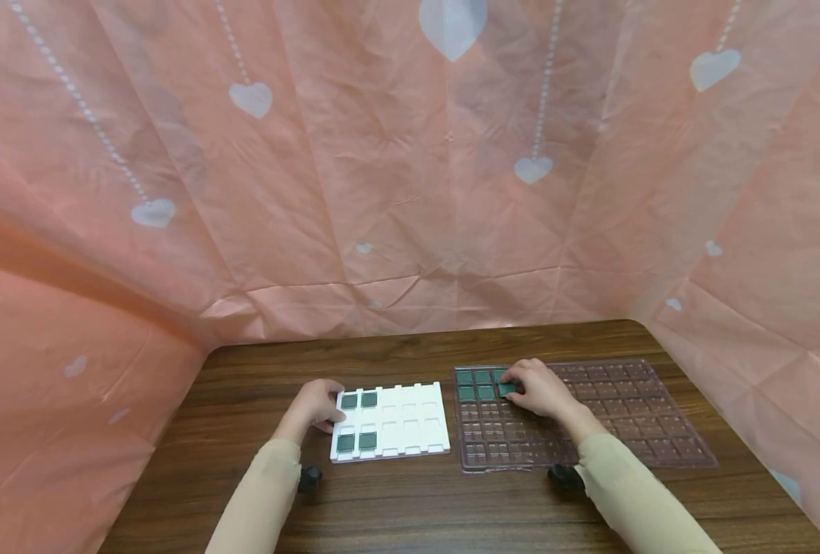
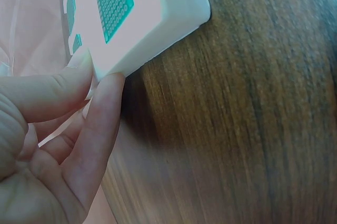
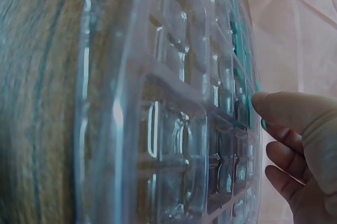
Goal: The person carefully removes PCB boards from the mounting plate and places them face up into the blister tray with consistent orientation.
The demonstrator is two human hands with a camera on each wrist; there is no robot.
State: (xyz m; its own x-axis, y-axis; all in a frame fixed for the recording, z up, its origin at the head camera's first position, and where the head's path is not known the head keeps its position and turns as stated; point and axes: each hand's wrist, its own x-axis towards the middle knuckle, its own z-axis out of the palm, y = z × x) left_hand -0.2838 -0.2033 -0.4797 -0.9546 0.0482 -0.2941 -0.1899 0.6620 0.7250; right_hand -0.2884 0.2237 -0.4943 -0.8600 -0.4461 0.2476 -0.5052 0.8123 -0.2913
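Observation:
My left hand (image 1: 315, 403) pinches the left edge of a white tray (image 1: 410, 423), which lies flat on the table. In the left wrist view the thumb is at the tray's top edge and a finger lies against its side wall. Several small green circuit boards (image 2: 115, 3) sit in the tray's left pockets. Over the clear plastic blister tray (image 1: 475, 431), my right hand (image 1: 540, 388) pinches a green circuit board (image 1: 506, 390) between thumb and index finger. That board is mostly covered by the fingers in the right wrist view.
More green boards (image 1: 464, 377) fill pockets at the blister tray's back left corner. Both trays stand side by side on a dark wooden table (image 1: 396, 508), with a narrow gap between. A pink curtain (image 1: 410, 200) with white hearts hangs behind and along both sides.

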